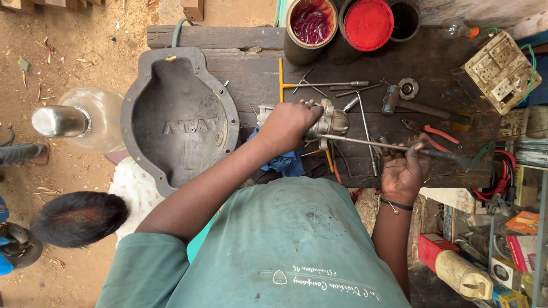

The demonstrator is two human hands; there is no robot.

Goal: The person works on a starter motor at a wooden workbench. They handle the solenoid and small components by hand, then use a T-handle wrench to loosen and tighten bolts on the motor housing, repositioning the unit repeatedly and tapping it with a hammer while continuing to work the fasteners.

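The left hand [288, 126] clamps over a small grey metal motor part [328, 121] on the dark wooden worktop [240, 80]. Just beside it, the right hand [404, 171] grips a long thin screwdriver [371, 143] whose tip reaches the part.

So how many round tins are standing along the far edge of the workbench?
3: the open tin of red liquid, the red-lidded tin beside it, then the dark empty tin, partly cut off.

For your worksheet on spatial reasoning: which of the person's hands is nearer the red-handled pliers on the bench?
Right. The right hand lies just below the red-handled pliers; the left hand is farther off, gripping the metal part.
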